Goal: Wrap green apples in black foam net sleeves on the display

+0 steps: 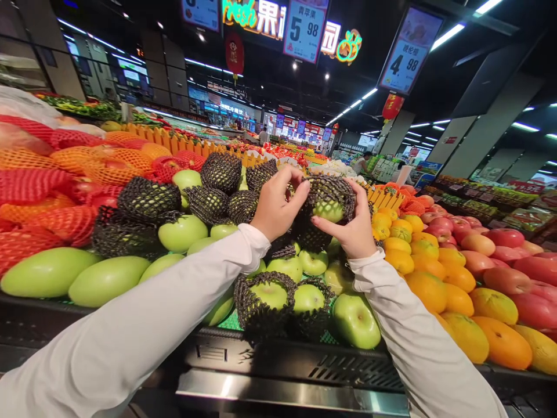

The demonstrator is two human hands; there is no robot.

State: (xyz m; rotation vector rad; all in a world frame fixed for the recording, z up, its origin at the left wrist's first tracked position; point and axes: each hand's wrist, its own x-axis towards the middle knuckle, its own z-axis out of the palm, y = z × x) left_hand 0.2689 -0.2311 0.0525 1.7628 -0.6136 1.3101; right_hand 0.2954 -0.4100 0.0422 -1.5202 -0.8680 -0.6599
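Long white sleeves (pixel 143 322), snug wrinkled cuffs (pixel 366 270)

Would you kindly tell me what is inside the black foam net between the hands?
A green apple shows through the opening of the black foam net. The net and the right hand cover the rest, so its far side cannot be seen.

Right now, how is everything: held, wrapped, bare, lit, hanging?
Held apple, partly wrapped in black net
Right grip, closed on that apple
Left grip, at the net's edge
Big front apple, bare
Two apples left of it, partly netted
Oranges, piled
Neon sign, lit
Ceiling lights, lit
Red lanterns, hanging
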